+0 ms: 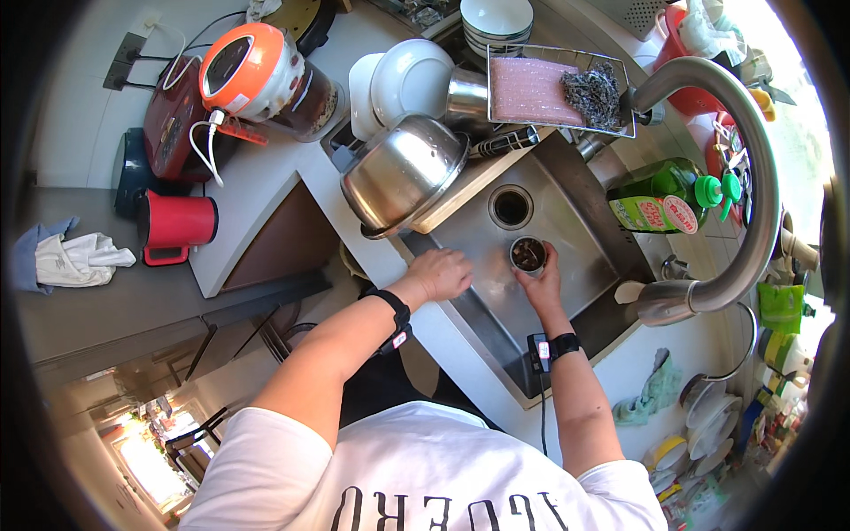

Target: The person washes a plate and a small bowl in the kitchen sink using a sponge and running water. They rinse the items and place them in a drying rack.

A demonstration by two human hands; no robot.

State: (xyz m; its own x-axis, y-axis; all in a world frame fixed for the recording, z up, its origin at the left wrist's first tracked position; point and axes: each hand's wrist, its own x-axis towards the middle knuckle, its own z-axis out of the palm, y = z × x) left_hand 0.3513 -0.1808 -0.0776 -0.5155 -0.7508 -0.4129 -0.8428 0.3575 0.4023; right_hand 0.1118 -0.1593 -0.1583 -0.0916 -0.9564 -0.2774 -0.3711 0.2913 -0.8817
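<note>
My right hand (543,277) holds a small round cup-like basket (529,255) by its side, above the sink floor. The basket has a pale rim and dark wet scraps inside. Just beyond it is the round drain opening (510,207) of the stainless steel sink (564,232). Over the sink's near left edge, my left hand (441,273) is loosely closed with its fingers curled down. Nothing shows in it, though its underside is hidden. Both wrists wear black straps with small devices.
A steel bowl (406,174) leans tilted on a wooden board (478,182) across the sink. The curved faucet (757,172) arches at the right, beside a green dish soap bottle (654,196). A wire rack (561,126) holds a pink sponge cloth (531,89) and steel wool (593,96). Plates (410,83) stand behind.
</note>
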